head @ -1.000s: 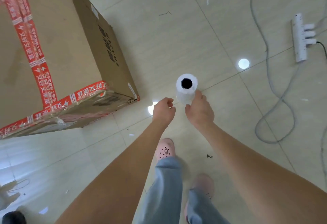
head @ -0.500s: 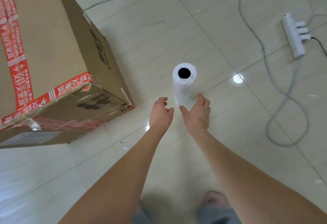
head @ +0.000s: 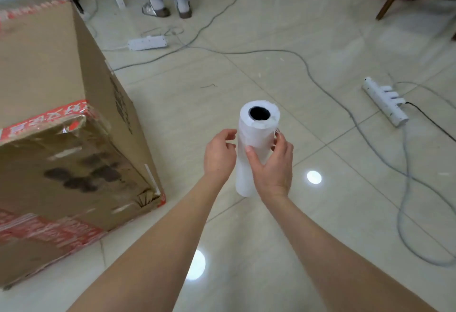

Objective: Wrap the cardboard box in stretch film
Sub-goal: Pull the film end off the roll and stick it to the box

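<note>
Now film roll (head: 256,136) upright in R grip (head: 274,168).

White film roll (head: 255,134); brown cardboard box (head: 49,65), red-and-white tape (head: 44,119); beige floor (head: 246,40).

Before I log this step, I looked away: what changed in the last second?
The right hand, open a moment ago, closed its grip round the film roll. The left hand came up beside it, loosely curled. The cardboard box stayed put.
</note>
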